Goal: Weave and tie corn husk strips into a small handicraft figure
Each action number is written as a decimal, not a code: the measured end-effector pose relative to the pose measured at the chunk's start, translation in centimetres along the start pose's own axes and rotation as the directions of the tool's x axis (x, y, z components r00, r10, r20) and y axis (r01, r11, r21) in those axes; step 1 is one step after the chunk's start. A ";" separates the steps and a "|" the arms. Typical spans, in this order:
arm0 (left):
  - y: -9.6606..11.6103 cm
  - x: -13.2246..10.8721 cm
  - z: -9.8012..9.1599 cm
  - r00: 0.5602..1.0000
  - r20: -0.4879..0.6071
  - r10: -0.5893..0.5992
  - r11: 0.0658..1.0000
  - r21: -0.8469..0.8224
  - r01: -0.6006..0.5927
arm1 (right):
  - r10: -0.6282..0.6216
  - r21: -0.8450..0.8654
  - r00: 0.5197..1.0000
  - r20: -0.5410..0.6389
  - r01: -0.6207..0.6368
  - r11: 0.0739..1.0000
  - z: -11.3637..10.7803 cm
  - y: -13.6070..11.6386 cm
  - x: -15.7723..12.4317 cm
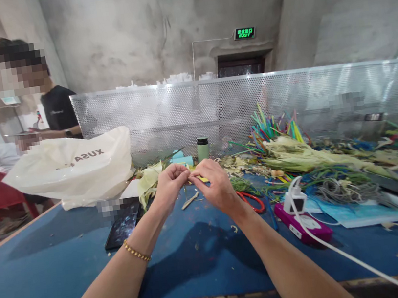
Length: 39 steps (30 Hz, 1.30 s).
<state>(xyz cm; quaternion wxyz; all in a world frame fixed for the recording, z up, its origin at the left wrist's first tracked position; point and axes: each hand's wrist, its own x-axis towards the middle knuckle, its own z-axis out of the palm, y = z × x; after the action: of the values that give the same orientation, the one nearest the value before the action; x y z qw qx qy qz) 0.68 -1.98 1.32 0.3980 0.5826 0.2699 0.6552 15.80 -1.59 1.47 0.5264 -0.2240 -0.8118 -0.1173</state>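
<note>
My left hand (171,186) and my right hand (214,184) meet at the fingertips above the middle of the blue table (196,263). Both are closed in a pinch, thumbs against forefingers. Whatever lies between the fingertips is too small to name; a thin greenish strand seems to hang just below them. On the table under the hands lies a pale strip of dried husk (190,200). Beside my left hand is a pale green corn husk (151,183). A red cord loop (254,202) rests to the right of my right hand.
A white plastic bag (72,169) and a dark tablet (123,222) are at left. A green bottle (203,149) stands ahead. At right are corn husks (296,153), wire bundles (337,184) and a purple power strip (303,225) with a white cable. A person (58,109) stands behind.
</note>
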 end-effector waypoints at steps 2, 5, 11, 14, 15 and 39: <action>0.3 -0.1 0.0 1.000 0.003 0.025 0.999 0.037 -0.025 | 0.122 0.123 0.992 -0.032 -0.117 0.986 0.3 0.1 0.0; 0.7 -0.1 0.1 0.999 0.039 0.035 0.998 0.053 -0.037 | 0.318 0.315 0.948 -0.009 -0.299 0.901 0.8 0.4 0.0; 0.7 -0.1 0.0 0.997 0.070 0.021 0.998 0.059 -0.026 | 0.376 0.428 0.923 0.078 -0.371 0.824 1.0 0.7 0.0; 0.3 0.0 -0.2 0.999 0.042 -0.023 1.000 -0.012 0.023 | 0.225 0.258 0.974 0.022 -0.223 0.940 0.6 0.6 -0.1; 0.2 0.1 -0.3 0.999 0.034 -0.031 0.999 -0.027 0.032 | 0.161 0.191 0.987 0.018 -0.161 0.968 0.5 0.5 -0.1; 0.3 0.1 -0.1 0.999 0.035 0.006 0.997 0.073 -0.009 | 0.144 0.116 0.990 -0.002 -0.143 0.983 0.2 -0.3 0.1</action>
<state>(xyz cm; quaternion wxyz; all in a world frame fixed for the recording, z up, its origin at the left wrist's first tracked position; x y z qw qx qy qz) 0.49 -1.99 1.57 0.3783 0.6091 0.2847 0.6363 15.44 -1.78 1.48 0.5496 -0.2503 -0.7963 -0.0330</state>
